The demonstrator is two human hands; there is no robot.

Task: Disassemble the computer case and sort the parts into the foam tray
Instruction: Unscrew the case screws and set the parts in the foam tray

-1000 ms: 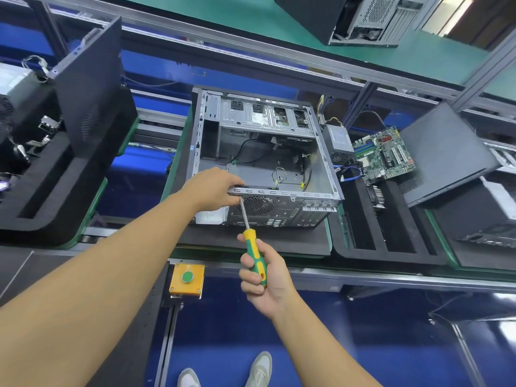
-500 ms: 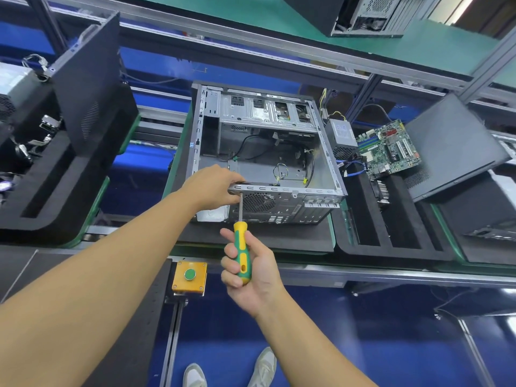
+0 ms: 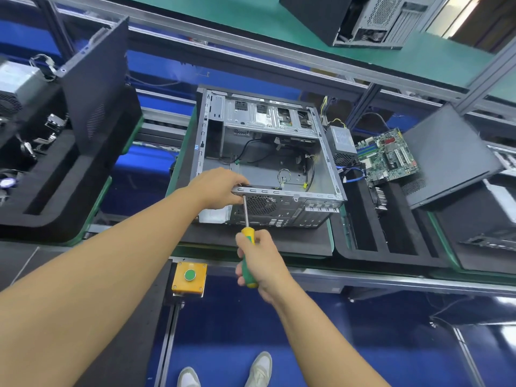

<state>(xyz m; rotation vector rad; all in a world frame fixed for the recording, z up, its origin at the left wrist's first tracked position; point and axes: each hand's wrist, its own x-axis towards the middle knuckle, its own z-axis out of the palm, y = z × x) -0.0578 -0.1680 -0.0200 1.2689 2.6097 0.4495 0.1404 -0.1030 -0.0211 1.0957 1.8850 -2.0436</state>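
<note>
Open computer case (image 3: 326,169), lying on its side on a black foam pad at the bench's centre, open face upward. The left hand (image 3: 219,188) gripped the near rim of the case at its left corner, fingers curled over the metal edge. The right hand (image 3: 261,261) was clenched round the green-and-yellow handle of a screwdriver (image 3: 245,212), whose shaft slanted up to the rear panel just under that rim, beside the left hand's fingers. The foam tray (image 3: 360,241) stood just right of the case; a power supply (image 3: 342,141), motherboard (image 3: 388,156) and side panel (image 3: 452,155) rested along its far end.
</note>
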